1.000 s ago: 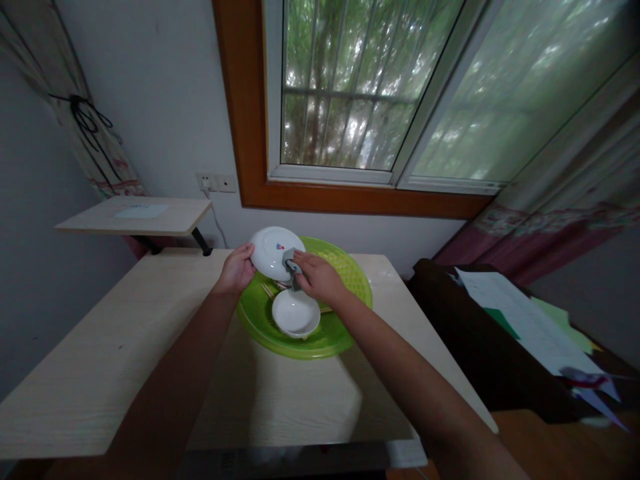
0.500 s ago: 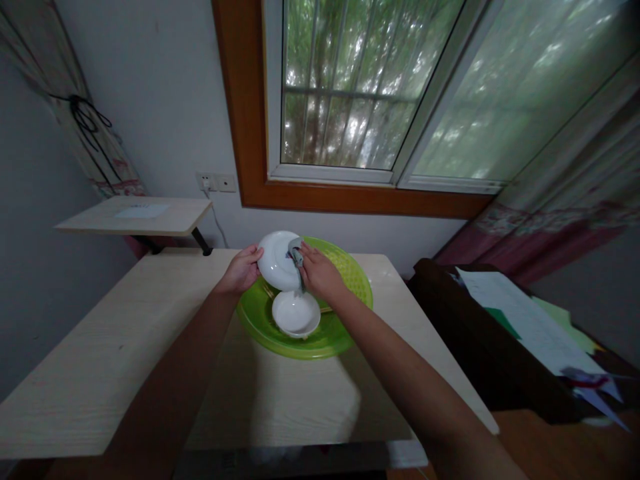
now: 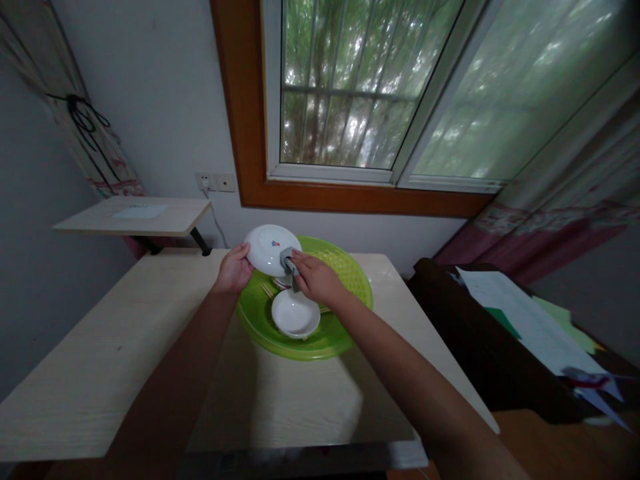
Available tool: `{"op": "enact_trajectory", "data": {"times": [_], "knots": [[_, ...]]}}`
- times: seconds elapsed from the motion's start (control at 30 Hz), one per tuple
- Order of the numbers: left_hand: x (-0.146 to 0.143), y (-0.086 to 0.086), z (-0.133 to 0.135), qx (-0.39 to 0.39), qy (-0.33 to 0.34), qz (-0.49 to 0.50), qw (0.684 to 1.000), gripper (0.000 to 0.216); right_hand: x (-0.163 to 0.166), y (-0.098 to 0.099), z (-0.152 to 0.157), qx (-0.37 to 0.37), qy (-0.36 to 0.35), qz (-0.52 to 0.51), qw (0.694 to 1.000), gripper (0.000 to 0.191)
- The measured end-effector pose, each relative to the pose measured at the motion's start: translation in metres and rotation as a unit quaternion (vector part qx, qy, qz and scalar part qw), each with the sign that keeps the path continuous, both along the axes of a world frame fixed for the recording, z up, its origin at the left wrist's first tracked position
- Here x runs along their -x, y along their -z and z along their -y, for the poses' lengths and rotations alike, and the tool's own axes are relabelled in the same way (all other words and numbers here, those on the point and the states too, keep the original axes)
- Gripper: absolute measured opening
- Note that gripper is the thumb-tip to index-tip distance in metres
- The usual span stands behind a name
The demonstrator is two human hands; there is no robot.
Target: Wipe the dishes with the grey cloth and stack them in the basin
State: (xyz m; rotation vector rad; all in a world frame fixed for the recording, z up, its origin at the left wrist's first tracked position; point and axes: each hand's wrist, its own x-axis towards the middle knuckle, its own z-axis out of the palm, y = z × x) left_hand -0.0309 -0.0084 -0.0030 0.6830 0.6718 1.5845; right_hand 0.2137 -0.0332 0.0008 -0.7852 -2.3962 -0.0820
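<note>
My left hand (image 3: 235,268) grips the left edge of a white plate (image 3: 267,252), which is tilted with its underside, marked by a small blue and red print, towards me. In my right hand (image 3: 317,275) is a grey cloth (image 3: 289,260), pressed against the plate's right edge. Below them a white bowl (image 3: 296,313) sits in a round green basket (image 3: 300,353). Chopsticks (image 3: 268,291) lie beside the bowl, and part of another white dish (image 3: 281,283) shows behind it, mostly covered by the plate.
The basket stands on a pale wooden table (image 3: 280,400). A small raised shelf (image 3: 185,217) with a paper on it is at the back left. To the right, a dark brown piece of furniture (image 3: 475,347) holds papers. A window (image 3: 350,87) is behind.
The plate has moved a little left and up and tilted, so more of its printed underside shows. My right hand with the cloth has shifted slightly down along its edge.
</note>
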Motion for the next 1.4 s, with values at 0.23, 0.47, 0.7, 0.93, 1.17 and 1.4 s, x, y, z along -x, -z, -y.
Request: {"op": "enact_trajectory", "data": {"times": [0.23, 0.47, 0.7, 0.93, 1.17, 1.4], "knots": [[0.0, 0.0, 0.0, 0.01, -0.005, -0.001, 1.0, 0.006, 0.001, -0.006, 0.006, -0.003, -0.094, 0.037, 0.995, 0.049], [0.004, 0.003, -0.004, 0.014, -0.065, 0.048, 0.997, 0.003, -0.007, -0.001, -0.004, 0.053, 0.076, 0.003, 0.996, 0.045], [0.004, 0.001, 0.002, -0.004, 0.009, 0.028, 1.0, 0.007, -0.012, 0.008, -0.019, 0.091, 0.117, -0.112, 0.983, 0.042], [0.001, -0.002, 0.009, -0.02, 0.05, -0.022, 0.998, 0.008, -0.016, 0.012, -0.026, 0.117, 0.123, -0.164, 0.972, 0.039], [-0.004, -0.002, 0.009, -0.028, 0.029, -0.019, 0.999, 0.011, -0.016, 0.015, -0.029, 0.121, 0.126, -0.149, 0.973, 0.036], [-0.004, -0.007, 0.015, 0.0, 0.018, -0.005, 1.0, 0.01, -0.015, 0.015, -0.027, 0.132, 0.106, -0.13, 0.977, 0.037]]}}
